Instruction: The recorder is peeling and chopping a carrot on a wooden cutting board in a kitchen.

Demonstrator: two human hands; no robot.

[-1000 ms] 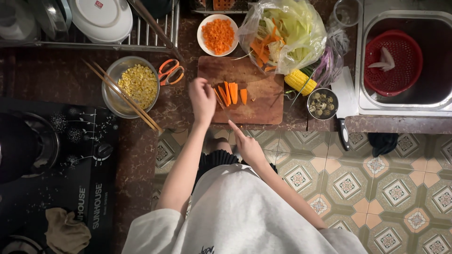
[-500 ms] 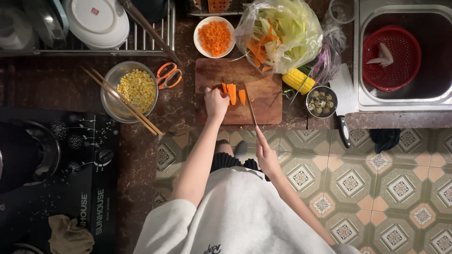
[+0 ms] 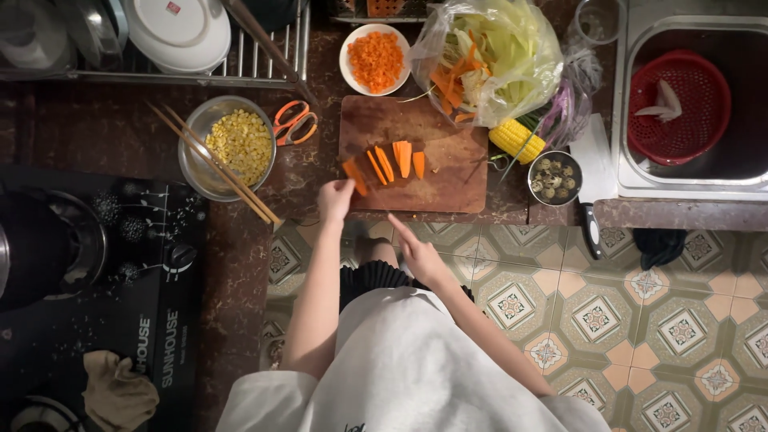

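Scissors (image 3: 294, 122) and corn bowl (image 3: 228, 148) beside board (image 3: 448, 172)

A home kitchen: a stone counter (image 3: 264, 232) carries a cutting board (image 3: 448, 172) with carrot pieces (image 3: 396, 158), a gas stove (image 3: 96, 264) sits at one end, a steel sink (image 3: 640, 172) at the other, plates dry on a rack (image 3: 256, 56), and patterned tiles (image 3: 624, 312) cover the floor.

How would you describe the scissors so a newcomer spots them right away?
Start at the wooden cutting board in the middle of the dark counter. Just off its upper left corner, between the board and the steel bowl of corn, lie the scissors. Their orange handles set them apart from the plain chopsticks across the bowl.
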